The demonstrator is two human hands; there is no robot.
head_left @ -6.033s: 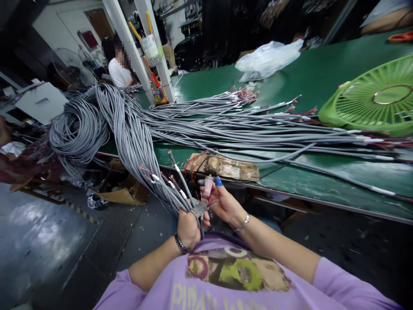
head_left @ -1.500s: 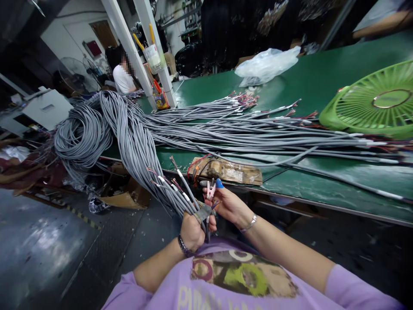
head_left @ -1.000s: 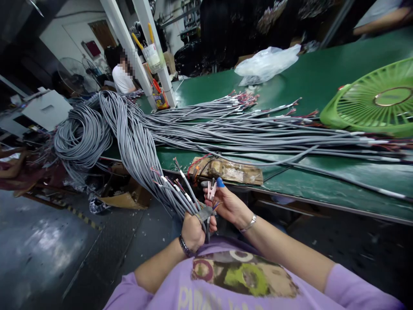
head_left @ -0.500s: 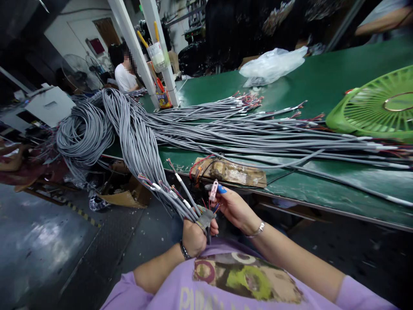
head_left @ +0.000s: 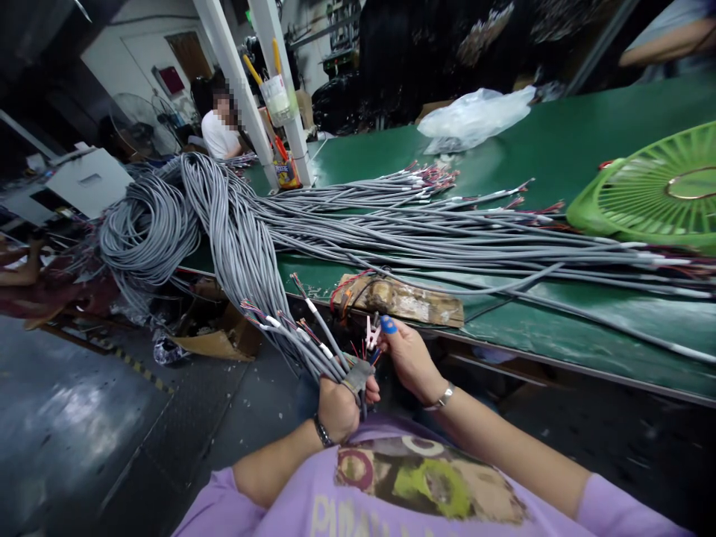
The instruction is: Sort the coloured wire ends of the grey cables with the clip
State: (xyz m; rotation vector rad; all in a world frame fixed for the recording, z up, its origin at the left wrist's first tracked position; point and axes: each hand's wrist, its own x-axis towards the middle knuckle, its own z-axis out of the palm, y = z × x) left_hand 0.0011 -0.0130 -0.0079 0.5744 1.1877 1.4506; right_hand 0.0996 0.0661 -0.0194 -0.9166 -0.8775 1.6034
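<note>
My left hand (head_left: 338,409) is closed around the end of a bundle of grey cables (head_left: 321,356). A grey strip (head_left: 358,375) wraps the bundle at my fingers, and thin coloured wires stick out beyond it. Close by on the right, my right hand (head_left: 411,362) pinches a small pale pink clothes peg (head_left: 372,333) between thumb and fingers, just above those wires. Blue tape covers the right thumb tip. Whether the peg touches a wire cannot be made out. White-sleeved cable ends (head_left: 313,307) with bare coloured cores point up from the bundle.
Many grey cables (head_left: 425,242) lie across the green table (head_left: 576,321). A wooden block (head_left: 414,298) with wires sits at its front edge. Further off are a green fan (head_left: 632,190), a plastic bag (head_left: 475,119), a white post (head_left: 291,97) and coiled cables (head_left: 148,231). A person (head_left: 221,130) sits behind.
The peg has turned in my right fingers, from its flat face to its two-legged side, and sits slightly lower. My left hand keeps its grip on the cables.
</note>
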